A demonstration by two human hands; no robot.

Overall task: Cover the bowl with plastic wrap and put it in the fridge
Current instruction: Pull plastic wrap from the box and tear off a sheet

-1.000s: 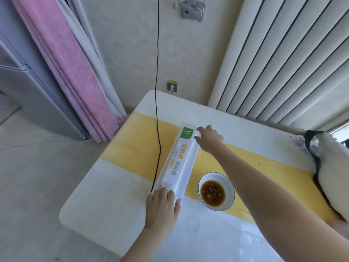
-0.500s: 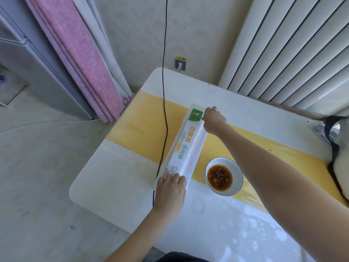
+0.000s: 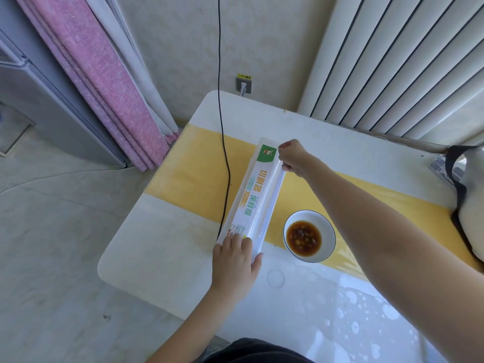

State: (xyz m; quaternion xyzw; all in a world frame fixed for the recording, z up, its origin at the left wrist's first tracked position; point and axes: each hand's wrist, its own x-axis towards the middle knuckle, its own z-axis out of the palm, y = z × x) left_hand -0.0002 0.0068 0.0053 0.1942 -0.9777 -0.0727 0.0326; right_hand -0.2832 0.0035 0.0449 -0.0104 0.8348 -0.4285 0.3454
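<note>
A long white plastic wrap dispenser box [image 3: 252, 191] with a green label lies lengthwise on the table. My left hand [image 3: 235, 258] presses on its near end. My right hand [image 3: 293, 157] pinches the far right edge of the box, where the clear film comes out. A white bowl [image 3: 309, 235] with a dark rim, holding brown sauce and food bits, stands uncovered just right of the box's near end. The grey fridge [image 3: 39, 100] stands at the far left.
The white table [image 3: 162, 258] has a yellow band across it. A black cable [image 3: 222, 127] hangs down to the table left of the box. A pink curtain [image 3: 104, 74] hangs by the fridge. A white bag with a black strap [image 3: 468, 200] sits at the right edge.
The view has shifted down and closer. My right hand has closed into a pinch on the far right edge of the box. My left hand stays on the near end.
</note>
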